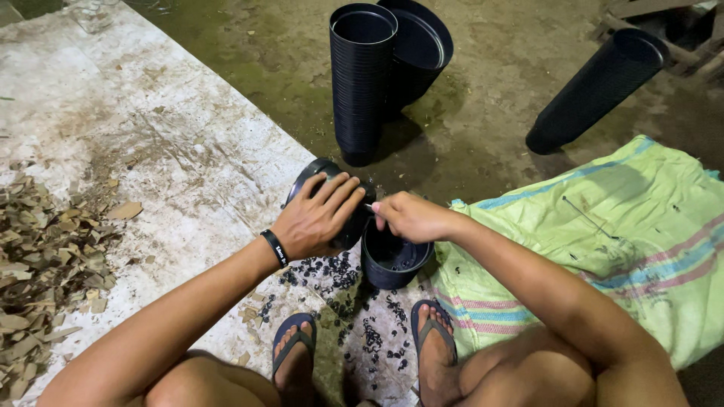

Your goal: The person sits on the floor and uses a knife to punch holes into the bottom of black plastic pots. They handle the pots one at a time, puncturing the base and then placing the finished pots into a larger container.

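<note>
My left hand (317, 215) grips a black plastic pot (311, 172) lying on its side, fingers spread over its base. My right hand (407, 216) is closed around a thin metal tool (369, 206) whose tip touches that pot's base. Just below my hands an upright black pot (392, 264) stands open on the ground. Small black plastic bits (362, 313) are scattered between my sandalled feet. A black band sits on my left wrist.
A tall upright stack of black pots (362, 83) stands ahead beside a wider black pot (418, 49). Another stack (596, 87) leans at upper right. A green woven sack (626, 234) lies at right. Dry wood chips (45, 264) are piled at left.
</note>
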